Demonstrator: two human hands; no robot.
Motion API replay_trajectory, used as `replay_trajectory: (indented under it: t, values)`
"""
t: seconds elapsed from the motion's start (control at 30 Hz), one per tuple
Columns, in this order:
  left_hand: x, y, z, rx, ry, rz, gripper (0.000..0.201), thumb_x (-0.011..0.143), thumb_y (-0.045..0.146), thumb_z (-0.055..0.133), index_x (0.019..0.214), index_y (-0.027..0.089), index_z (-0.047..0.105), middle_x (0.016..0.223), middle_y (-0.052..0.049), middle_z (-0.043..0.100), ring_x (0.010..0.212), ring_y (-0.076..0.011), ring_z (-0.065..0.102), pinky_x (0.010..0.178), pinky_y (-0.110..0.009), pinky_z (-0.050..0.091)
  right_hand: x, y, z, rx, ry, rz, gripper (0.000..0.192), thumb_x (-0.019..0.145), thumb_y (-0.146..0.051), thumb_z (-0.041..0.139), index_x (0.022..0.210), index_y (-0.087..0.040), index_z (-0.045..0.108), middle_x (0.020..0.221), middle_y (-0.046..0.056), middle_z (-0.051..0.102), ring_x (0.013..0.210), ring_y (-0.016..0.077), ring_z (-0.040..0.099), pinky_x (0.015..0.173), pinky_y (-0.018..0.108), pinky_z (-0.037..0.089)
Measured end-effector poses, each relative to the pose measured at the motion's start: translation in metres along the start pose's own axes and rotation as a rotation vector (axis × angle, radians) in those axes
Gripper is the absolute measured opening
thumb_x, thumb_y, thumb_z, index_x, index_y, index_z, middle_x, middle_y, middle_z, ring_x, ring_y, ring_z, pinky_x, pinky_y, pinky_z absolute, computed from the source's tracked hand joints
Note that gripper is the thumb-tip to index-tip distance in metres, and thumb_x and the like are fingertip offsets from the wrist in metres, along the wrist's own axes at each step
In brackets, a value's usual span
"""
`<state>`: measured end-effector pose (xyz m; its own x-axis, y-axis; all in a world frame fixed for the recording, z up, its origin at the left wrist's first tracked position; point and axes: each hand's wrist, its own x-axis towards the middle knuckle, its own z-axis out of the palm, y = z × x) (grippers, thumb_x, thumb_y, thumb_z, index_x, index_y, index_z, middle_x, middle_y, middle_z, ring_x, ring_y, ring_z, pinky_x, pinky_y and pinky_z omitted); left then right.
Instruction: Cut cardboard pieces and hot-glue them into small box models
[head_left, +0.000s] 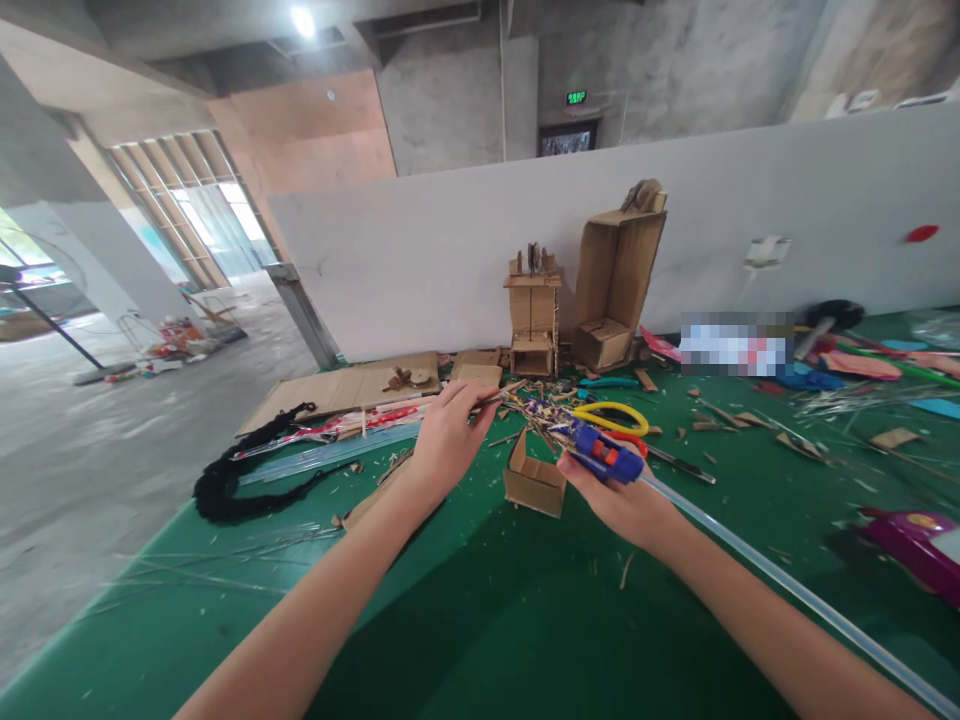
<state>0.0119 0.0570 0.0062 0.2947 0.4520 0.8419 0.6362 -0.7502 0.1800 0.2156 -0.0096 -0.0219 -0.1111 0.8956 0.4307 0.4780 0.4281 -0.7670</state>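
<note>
My right hand (pixel 626 505) is wrapped round a blue hot glue gun (pixel 606 455) with orange parts. A long clear glue stick (pixel 757 562) runs out of its back toward the lower right. The gun's nozzle end points left, over a heap of wood and cardboard scraps. My left hand (pixel 450 425) is closed in a pinch near that end, its fingertips on something thin and brownish that I cannot make out. Between the hands, a small open cardboard box (pixel 534 490) stands on the green table (pixel 480 620). Yellow-handled scissors (pixel 611 415) lie just behind the gun.
A cardboard tower (pixel 531 312) with discs on top and a tall open cardboard box (pixel 619 275) stand against the white partition (pixel 420 260). Black yarn (pixel 225 485) and clear sticks (pixel 330 465) lie left. A dark-handled tool (pixel 682 465) and a purple object (pixel 915 550) lie right.
</note>
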Motion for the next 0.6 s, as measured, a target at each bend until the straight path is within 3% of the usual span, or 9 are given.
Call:
replay_trajectory:
  t: [0.4,0.6]
  values:
    - [0.001,0.011,0.001,-0.126,-0.021,-0.128,0.006,0.080,0.019,0.060,0.085,0.018,0.064,0.078,-0.002,0.066,0.069,-0.0124,0.061,0.063,-0.024,0.051,0.002,-0.007,-0.001,0.017,0.016,-0.037,0.027,0.080,-0.042,0.056,0.066,-0.022,0.045,0.058,-0.003,0.047,0.051,0.0121,0.044,0.048,0.025,0.037]
    - [0.003,0.014,0.000,-0.130,-0.009,-0.200,0.007,0.080,0.023,0.062,0.084,0.018,0.065,0.077,-0.002,0.067,0.067,-0.0125,0.062,0.062,-0.025,0.051,0.003,-0.004,-0.002,0.022,0.050,-0.045,0.023,0.078,-0.041,0.057,0.073,-0.020,0.051,0.062,-0.001,0.052,0.055,0.0134,0.047,0.052,0.026,0.039]
